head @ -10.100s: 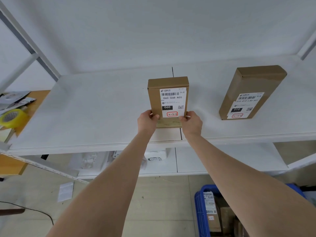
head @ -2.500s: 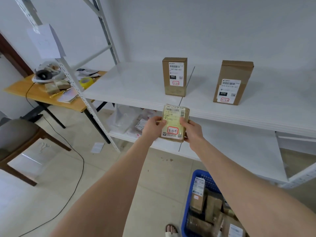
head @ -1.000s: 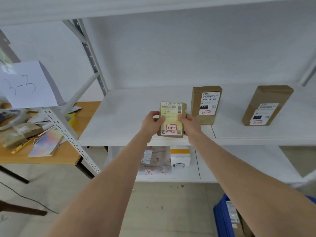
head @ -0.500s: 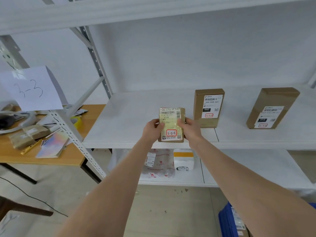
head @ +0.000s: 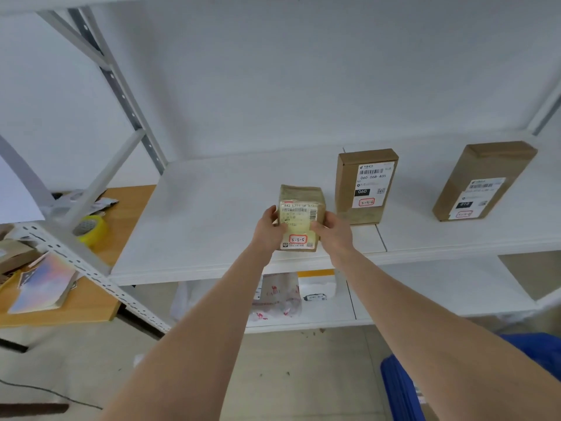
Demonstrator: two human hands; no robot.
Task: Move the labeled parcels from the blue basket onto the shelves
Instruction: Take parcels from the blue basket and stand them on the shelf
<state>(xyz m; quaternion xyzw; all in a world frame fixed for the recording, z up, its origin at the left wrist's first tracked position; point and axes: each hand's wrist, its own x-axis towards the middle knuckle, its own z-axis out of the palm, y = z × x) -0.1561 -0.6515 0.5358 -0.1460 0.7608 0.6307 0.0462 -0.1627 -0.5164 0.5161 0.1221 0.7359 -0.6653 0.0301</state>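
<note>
A small taped parcel (head: 299, 218) stands upright between the left hand (head: 268, 227) and right hand (head: 334, 230), both gripping its sides, over the white shelf (head: 197, 214), just left of a brown box (head: 365, 185).

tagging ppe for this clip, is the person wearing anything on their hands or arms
Nothing visible. No gloves on the left hand or right hand, no rings, watch or bands. The left forearm and right forearm are bare, with no sleeve in view.
</note>
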